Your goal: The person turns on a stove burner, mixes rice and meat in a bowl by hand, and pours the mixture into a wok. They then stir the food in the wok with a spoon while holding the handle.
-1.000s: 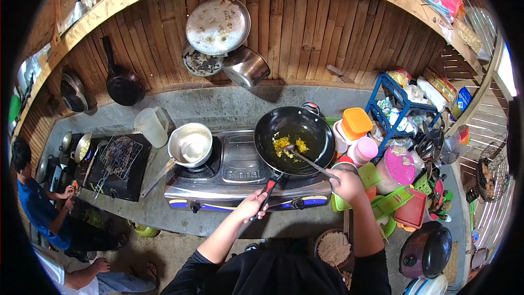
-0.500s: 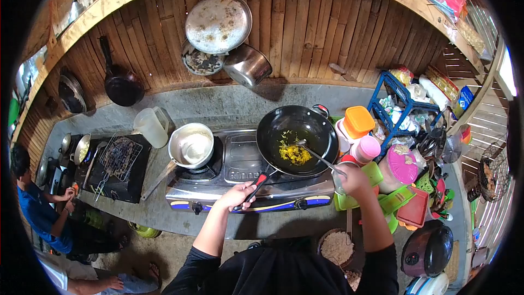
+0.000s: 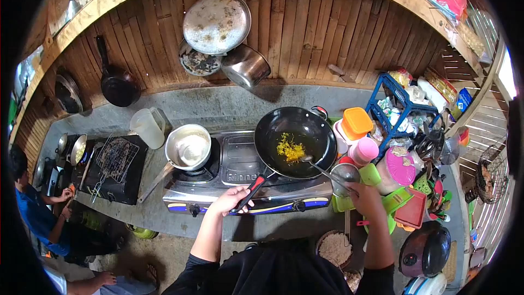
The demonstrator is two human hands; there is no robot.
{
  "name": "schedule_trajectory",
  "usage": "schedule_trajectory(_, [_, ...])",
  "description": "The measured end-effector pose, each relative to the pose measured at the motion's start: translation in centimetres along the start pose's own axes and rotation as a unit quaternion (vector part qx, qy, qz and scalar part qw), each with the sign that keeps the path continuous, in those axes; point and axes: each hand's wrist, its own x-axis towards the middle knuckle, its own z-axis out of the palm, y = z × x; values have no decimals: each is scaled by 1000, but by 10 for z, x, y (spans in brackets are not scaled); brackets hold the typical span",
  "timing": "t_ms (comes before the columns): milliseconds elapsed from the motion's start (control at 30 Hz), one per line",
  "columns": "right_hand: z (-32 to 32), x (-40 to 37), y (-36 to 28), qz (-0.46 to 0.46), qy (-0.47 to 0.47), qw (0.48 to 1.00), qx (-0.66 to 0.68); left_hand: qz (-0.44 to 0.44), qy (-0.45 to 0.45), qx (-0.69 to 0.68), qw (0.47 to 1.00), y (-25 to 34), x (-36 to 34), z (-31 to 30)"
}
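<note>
A black wok [image 3: 273, 131] rests on the right burner of the two-burner gas stove [image 3: 248, 202]. My left hand [image 3: 230, 201] is closed round its red-and-black handle [image 3: 255, 186]. Chopped yellow food [image 3: 291, 149] lies in a shallow pool of oil in the wok. In my right hand [image 3: 364, 196] is a long-handled metal cooking spoon [image 3: 322, 170], its head dipped into the wok at the food's right edge.
On the left burner stands a pot [image 3: 189, 147] with a long handle. Plastic containers [image 3: 364, 151] crowd the wok's right side, by a blue rack [image 3: 396, 90]. A rice cooker [image 3: 424, 248] sits lower right. A person in blue [image 3: 41, 213] works at far left.
The spoon's head has moved down and to the right inside the wok, and my right hand has come lower. The yellow food has shifted slightly. My left hand keeps hold of the handle.
</note>
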Motion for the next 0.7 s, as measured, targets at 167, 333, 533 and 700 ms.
schedule_trajectory(167, [47,39,-10,-91,115,970,194,-19,51,-68,996,-5,-19,2])
schedule_trajectory(333, [47,62,-20,10,22,997,72,-24,79,-99,992,-14,-29,2])
schedule_trajectory(533, [30,35,8,-81,91,990,68,0,85,-116,990,-17,-39,7])
schedule_trajectory(700, [-34,2,-4,8,-10,1000,-22,7,100,-112,989,-22,-40,10])
